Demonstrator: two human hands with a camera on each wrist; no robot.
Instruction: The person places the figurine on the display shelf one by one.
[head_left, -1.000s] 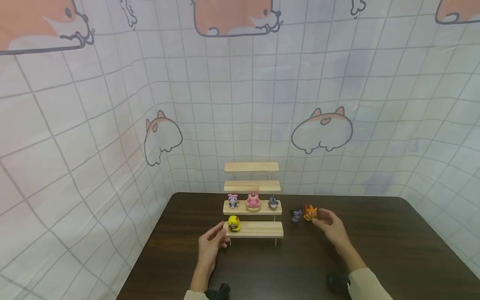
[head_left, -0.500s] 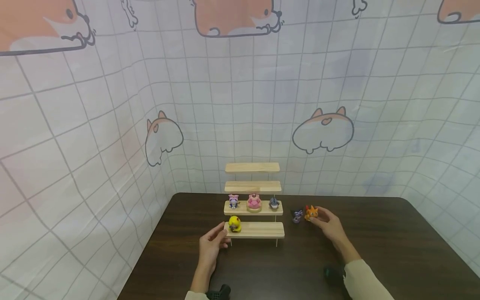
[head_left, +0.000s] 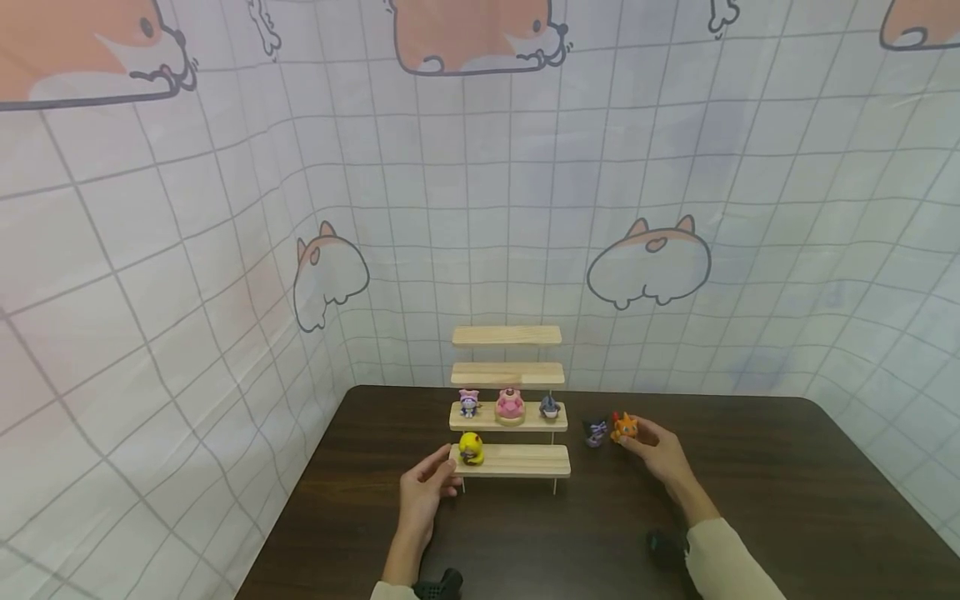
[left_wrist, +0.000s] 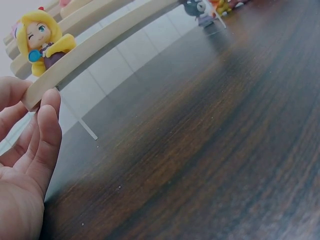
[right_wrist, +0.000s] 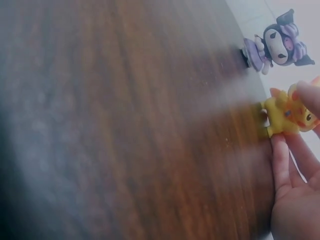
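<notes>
My left hand (head_left: 422,497) pinches the left end of the lowest board of a stepped wooden display stand (head_left: 525,460). Close to those fingers, a figurine with long yellow hair (left_wrist: 42,40) sits on that board. Over to the right, my right hand (head_left: 663,458) grips an orange-yellow figurine (right_wrist: 286,112), thumb on one side and fingers on the other. Whether its feet touch the table I cannot tell. Just left of it stands a black-and-purple figurine (right_wrist: 277,47) with pointed ears.
On the board above are a purple-and-white figurine (head_left: 468,403), a pink figurine on a round base (head_left: 510,406) and a grey figurine (head_left: 550,407). Two bare boards rise behind. The dark wooden table (head_left: 540,542) ends at a grid-patterned curtain (head_left: 510,208).
My right hand has shifted slightly left and closed in round the orange-yellow figurine. The left hand keeps its hold on the board, and the whole view has drifted a little.
</notes>
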